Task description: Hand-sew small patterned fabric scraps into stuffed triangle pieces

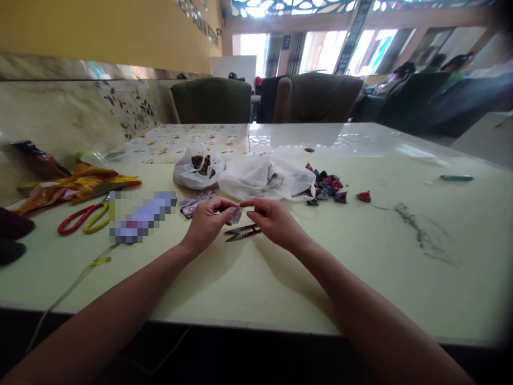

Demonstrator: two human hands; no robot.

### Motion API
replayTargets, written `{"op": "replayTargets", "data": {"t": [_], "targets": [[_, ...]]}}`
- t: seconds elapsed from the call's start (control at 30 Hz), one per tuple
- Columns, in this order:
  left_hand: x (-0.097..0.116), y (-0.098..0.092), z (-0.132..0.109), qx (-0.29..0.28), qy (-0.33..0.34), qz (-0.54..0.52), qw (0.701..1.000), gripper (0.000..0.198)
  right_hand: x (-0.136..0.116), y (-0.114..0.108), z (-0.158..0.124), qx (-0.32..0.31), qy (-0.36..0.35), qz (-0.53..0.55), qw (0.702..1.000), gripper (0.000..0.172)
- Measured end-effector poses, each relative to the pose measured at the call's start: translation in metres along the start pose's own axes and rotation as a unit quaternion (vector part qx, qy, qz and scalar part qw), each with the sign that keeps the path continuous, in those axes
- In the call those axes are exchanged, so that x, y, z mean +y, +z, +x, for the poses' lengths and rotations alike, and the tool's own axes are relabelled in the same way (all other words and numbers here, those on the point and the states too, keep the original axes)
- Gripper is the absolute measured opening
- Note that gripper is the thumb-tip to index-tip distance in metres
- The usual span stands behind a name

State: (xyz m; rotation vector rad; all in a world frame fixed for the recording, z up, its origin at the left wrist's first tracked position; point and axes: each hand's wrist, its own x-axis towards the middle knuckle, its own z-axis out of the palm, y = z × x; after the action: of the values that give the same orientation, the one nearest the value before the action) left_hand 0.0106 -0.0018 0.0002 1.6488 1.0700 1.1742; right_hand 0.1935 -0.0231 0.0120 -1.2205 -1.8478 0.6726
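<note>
My left hand [210, 216] pinches a small piece of pale patterned cloth [236, 215] above the table. Close by on the right, the fingers of my right hand [269, 216] are drawn together at the cloth's edge. Whatever they hold is too small to make out. Thread snips [239, 233] lie on the table beneath my hands, partly covered by the right one. Behind my left hand is a folded patterned cloth [194, 203]. Small stuffed cloth pieces [328, 183] in dark and red colours are heaped beyond my right hand, with a single red one [363, 197] apart from them.
Two white plastic bags [186, 174] [248, 179] stand at mid-table, one with dark grainy filling. Scissors [82, 218], a blurred-out device [144, 216] on a cable and orange cloth [86, 182] lie left. Loose threads [419, 235] and a green pen-like object [456, 178] lie right.
</note>
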Motion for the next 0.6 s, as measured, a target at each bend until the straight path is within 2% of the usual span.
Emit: {"op": "replayTargets", "data": {"t": [0.1, 0.5, 0.6], "targets": [[0.0016, 0.0002, 0.0003, -0.001, 0.010, 0.025, 1.000, 0.018, -0.0006, -0.0012, 0.0005, -0.026, 0.022, 0.031, 0.999, 0.025], [0.0017, 0.0013, 0.0015, -0.011, -0.020, 0.007, 1.000, 0.020, 0.0002, -0.0032, 0.0007, -0.020, 0.029, 0.021, 0.999, 0.022], [0.0010, 0.0004, 0.0016, -0.009, 0.008, 0.048, 0.999, 0.019, -0.0018, -0.0044, 0.0004, -0.015, 0.032, 0.004, 0.999, 0.022]]}}
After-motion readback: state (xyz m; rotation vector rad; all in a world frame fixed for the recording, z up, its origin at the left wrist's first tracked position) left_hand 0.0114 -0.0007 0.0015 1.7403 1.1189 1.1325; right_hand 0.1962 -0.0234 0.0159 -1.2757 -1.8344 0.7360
